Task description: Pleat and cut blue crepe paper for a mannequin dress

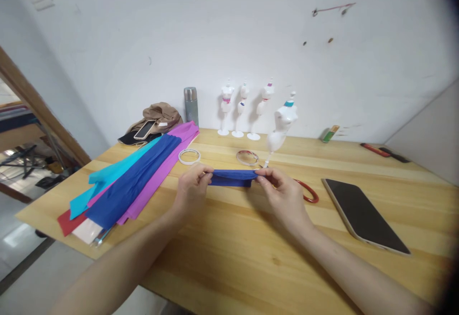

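Note:
A small folded strip of blue crepe paper [231, 177] is stretched level between my two hands, just above the table. My left hand [193, 184] pinches its left end between thumb and fingers. At the other end my right hand [281, 193] grips it the same way. Behind my right hand stands a white mini mannequin [283, 119] with a teal band at its neck. Red-handled scissors [309, 191] lie beside my right hand, partly hidden by it. Left of my left hand, long sheets of blue crepe paper [138, 176] lie over purple, turquoise and red ones.
Several smaller white mannequins [225, 107] with coloured bands stand along the wall. A tape roll [189, 156] and a red-and-clear ring [247, 157] lie mid-table. A tablet [362, 214] is at right; a thermos [191, 104], brown cloth [163, 115] and phone [144, 130] are at back left.

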### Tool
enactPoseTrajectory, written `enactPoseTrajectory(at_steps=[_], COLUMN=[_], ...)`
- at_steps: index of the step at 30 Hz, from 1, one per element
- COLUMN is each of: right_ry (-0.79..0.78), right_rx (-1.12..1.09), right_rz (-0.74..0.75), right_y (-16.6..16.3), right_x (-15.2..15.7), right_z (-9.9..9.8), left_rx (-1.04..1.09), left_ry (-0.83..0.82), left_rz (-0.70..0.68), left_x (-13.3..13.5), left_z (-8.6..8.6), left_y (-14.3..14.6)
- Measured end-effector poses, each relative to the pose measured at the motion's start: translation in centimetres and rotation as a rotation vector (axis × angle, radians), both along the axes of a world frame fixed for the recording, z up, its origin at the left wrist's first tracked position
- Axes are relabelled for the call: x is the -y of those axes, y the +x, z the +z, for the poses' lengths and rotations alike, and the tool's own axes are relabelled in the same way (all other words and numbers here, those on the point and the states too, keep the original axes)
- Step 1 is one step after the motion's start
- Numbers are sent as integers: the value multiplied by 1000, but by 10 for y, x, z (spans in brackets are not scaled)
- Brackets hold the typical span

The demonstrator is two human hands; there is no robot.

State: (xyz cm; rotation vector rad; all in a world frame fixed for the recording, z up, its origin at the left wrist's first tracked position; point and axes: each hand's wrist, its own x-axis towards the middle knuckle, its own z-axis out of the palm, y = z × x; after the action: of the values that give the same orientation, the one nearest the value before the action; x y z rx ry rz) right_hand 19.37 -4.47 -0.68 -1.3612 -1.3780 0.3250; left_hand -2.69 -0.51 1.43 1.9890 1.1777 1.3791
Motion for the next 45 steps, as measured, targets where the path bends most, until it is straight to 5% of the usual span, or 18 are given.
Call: enactPoseTrajectory(at_steps=[7, 20, 32, 40, 45], right_ry=[-65, -156, -174, -244, -32], right_rx=[-7, -336, -257, -329, -216], right_rz=[0, 64, 107, 221, 178], right_y=[1, -7, -4, -4, -4], right_x=[0, 1, 1, 0, 4], right_z=[2, 12, 16, 20, 22], left_rx=[-31, 240, 335, 406, 346], left_ry=[-45, -417, -568, -521, -138], left_rz=[64, 13, -97, -115, -112], left_x=[0, -6, -4, -11, -9], left_z=[3, 7, 14, 4, 8], left_y=[0, 2, 1, 0, -5])
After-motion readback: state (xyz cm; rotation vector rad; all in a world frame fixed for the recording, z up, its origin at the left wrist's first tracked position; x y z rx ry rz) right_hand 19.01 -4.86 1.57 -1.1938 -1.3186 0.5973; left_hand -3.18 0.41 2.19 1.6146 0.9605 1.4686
